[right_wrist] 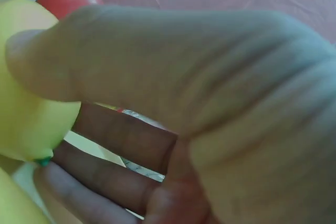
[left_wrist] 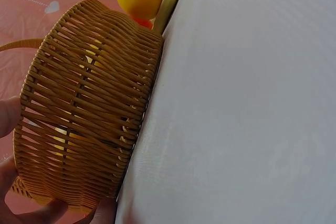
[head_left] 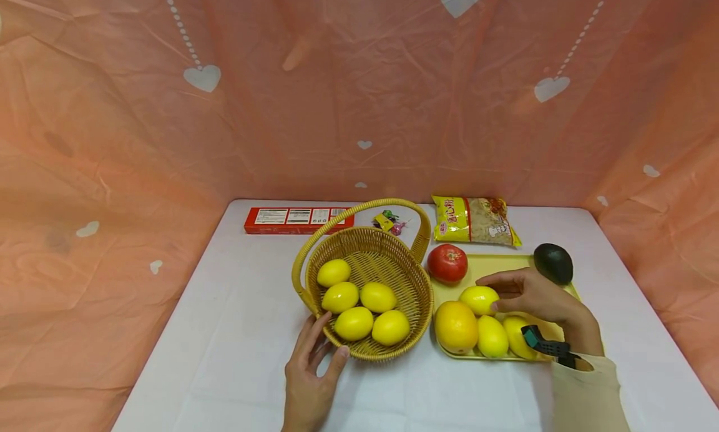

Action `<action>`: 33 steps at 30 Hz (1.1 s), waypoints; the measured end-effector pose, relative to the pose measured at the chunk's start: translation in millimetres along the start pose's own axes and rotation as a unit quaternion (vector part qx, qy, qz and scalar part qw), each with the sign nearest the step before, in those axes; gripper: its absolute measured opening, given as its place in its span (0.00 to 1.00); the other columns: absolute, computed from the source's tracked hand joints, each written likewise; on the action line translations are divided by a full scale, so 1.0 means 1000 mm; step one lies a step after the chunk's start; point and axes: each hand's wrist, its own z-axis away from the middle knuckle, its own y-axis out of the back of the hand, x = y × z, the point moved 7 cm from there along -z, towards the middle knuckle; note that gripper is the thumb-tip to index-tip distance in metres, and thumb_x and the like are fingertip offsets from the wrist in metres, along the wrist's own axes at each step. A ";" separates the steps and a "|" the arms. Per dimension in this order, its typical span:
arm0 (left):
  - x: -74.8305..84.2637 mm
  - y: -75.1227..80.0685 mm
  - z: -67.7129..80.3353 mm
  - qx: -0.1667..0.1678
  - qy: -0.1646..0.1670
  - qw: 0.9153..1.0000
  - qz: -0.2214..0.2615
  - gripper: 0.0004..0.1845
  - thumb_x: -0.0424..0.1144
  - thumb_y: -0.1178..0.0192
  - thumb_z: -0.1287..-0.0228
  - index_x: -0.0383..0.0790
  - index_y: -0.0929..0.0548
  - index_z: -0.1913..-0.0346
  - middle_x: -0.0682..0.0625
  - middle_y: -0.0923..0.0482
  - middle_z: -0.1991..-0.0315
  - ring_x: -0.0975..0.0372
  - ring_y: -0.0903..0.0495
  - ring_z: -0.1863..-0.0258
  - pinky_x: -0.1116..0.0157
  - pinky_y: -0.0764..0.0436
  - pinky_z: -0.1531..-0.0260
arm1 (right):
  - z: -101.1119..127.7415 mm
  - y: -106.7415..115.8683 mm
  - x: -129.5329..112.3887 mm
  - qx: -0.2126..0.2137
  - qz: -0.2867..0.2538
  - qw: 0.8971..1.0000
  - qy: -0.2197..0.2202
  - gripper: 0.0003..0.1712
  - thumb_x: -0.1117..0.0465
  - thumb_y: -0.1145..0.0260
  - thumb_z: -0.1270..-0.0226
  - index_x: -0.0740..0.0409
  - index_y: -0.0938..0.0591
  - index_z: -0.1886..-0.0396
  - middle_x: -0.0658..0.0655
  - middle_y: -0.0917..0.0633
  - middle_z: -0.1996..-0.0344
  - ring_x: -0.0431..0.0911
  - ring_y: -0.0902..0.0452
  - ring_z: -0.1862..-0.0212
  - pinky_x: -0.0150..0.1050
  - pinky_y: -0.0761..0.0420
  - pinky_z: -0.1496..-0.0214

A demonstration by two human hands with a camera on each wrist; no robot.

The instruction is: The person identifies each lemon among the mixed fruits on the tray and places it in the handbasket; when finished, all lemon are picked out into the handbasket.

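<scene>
Several lemons [head_left: 391, 328] lie in the wicker basket [head_left: 420, 313], gathered toward its front left. My left hand [head_left: 311, 373] rests against the basket's front left side, thumb at the rim and extended fingers along the outer wall [left_wrist: 100, 108]. Over the yellow tray [head_left: 497, 263], my right hand [head_left: 530, 298] pinches a lemon [head_left: 477, 299] between thumb and fingers. In the right wrist view the thumb lies across this lemon [right_wrist: 31, 124]. Just in front of it are an orange [head_left: 455, 327], another lemon [head_left: 492, 337] and a yellow fruit [head_left: 515, 335] partly hidden by the wrist device.
A red pomegranate [head_left: 447, 264] sits at the tray's back left corner, an avocado [head_left: 553, 263] at its back right. Behind stand a pasta bag [head_left: 477, 221], small wrapped candies [head_left: 389, 222] and a flat red box [head_left: 281, 221]. The basket's tall handle [head_left: 387, 203] arches over it.
</scene>
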 end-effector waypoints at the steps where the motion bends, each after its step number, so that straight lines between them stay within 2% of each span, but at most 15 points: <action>1: 0.000 0.000 0.000 0.000 -0.001 1.000 0.000 0.33 0.31 0.27 0.28 0.45 0.22 0.22 0.40 0.38 0.15 0.48 0.28 0.22 0.74 0.17 0.34 | 0.000 0.000 0.000 0.004 0.007 1.000 -0.003 0.27 0.62 0.24 0.25 0.65 0.17 0.30 0.70 0.13 0.37 0.35 0.13 0.43 0.29 0.12 0.41; 8: 0.000 0.000 0.000 0.001 -0.001 1.000 -0.003 0.33 0.32 0.27 0.27 0.45 0.22 0.22 0.39 0.39 0.15 0.48 0.28 0.22 0.74 0.17 0.34 | 0.009 0.012 -0.011 0.080 0.088 0.993 -0.002 0.25 0.58 0.22 0.27 0.58 0.13 0.33 0.61 0.09 0.40 0.31 0.14 0.45 0.26 0.13 0.44; 12: 0.000 0.001 0.000 0.001 0.004 1.000 -0.005 0.33 0.33 0.27 0.27 0.45 0.22 0.22 0.39 0.39 0.15 0.48 0.29 0.21 0.74 0.17 0.34 | 0.016 0.015 -0.024 0.099 0.067 0.993 0.018 0.23 0.62 0.24 0.26 0.58 0.13 0.33 0.59 0.10 0.40 0.33 0.13 0.44 0.28 0.11 0.45; 15: 0.001 0.001 0.000 0.000 0.007 1.000 -0.007 0.33 0.33 0.27 0.27 0.46 0.23 0.21 0.40 0.40 0.15 0.49 0.29 0.21 0.74 0.17 0.34 | 0.015 0.011 -0.035 0.099 0.045 0.993 0.049 0.22 0.65 0.25 0.25 0.58 0.13 0.34 0.53 0.10 0.40 0.34 0.13 0.42 0.31 0.09 0.45; 18: 0.001 0.001 -0.001 -0.001 0.009 1.000 -0.008 0.33 0.34 0.27 0.27 0.46 0.23 0.21 0.40 0.40 0.15 0.49 0.29 0.21 0.75 0.18 0.34 | 0.008 0.002 -0.046 0.084 0.021 0.992 0.088 0.22 0.68 0.26 0.25 0.58 0.13 0.34 0.46 0.10 0.40 0.37 0.12 0.42 0.33 0.08 0.44; 20: 0.001 0.001 -0.001 -0.001 0.010 1.000 -0.007 0.33 0.34 0.27 0.27 0.46 0.23 0.22 0.40 0.40 0.15 0.49 0.29 0.21 0.75 0.18 0.34 | 0.000 -0.009 -0.054 0.058 -0.003 0.992 0.111 0.23 0.69 0.28 0.25 0.59 0.14 0.33 0.45 0.10 0.40 0.40 0.11 0.43 0.35 0.07 0.44; 25: 0.001 0.001 0.000 -0.001 0.011 1.000 -0.001 0.33 0.33 0.27 0.27 0.46 0.23 0.21 0.40 0.40 0.14 0.48 0.30 0.21 0.74 0.18 0.33 | -0.021 -0.047 -0.080 -0.030 -0.044 0.985 0.164 0.23 0.71 0.28 0.25 0.61 0.15 0.32 0.56 0.10 0.39 0.47 0.10 0.46 0.38 0.08 0.40; 29: 0.001 0.000 0.000 0.000 0.010 1.000 0.001 0.33 0.33 0.27 0.27 0.46 0.23 0.21 0.39 0.41 0.14 0.48 0.30 0.21 0.74 0.18 0.33 | -0.033 -0.076 -0.096 -0.066 -0.036 0.981 0.181 0.24 0.68 0.26 0.25 0.58 0.14 0.32 0.58 0.10 0.40 0.47 0.11 0.44 0.37 0.10 0.36; 33: 0.001 0.000 0.000 0.001 0.009 1.000 0.001 0.33 0.33 0.27 0.27 0.46 0.23 0.22 0.39 0.41 0.14 0.48 0.30 0.21 0.74 0.18 0.34 | -0.040 -0.098 -0.109 -0.069 0.002 0.980 0.185 0.23 0.63 0.23 0.26 0.54 0.13 0.33 0.54 0.09 0.40 0.44 0.12 0.44 0.38 0.10 0.37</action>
